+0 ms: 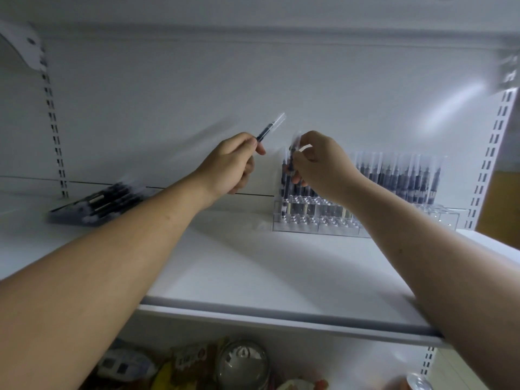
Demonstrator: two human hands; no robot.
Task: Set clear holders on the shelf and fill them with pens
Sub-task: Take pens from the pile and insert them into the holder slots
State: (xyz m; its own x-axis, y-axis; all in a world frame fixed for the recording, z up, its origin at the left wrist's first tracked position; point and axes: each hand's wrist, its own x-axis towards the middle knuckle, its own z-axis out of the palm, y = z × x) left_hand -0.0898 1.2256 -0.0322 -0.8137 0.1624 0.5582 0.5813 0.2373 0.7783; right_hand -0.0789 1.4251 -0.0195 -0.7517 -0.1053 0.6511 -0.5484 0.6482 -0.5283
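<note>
Forearms are stretched over the shelf. A pen is gripped in the curled fingers of the left hand, cap end angled up. A second pen is pinched upright by the right hand, just above the left end of the holder, whose back row is lined with pens. Farther left, a box of pens is seen by the back wall.

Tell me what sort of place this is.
Probably a shop, at a stationery display. A white shelf hangs on slotted uprights, a tiered clear holder carries a row of identical pens, and other goods sit on the level below.
</note>
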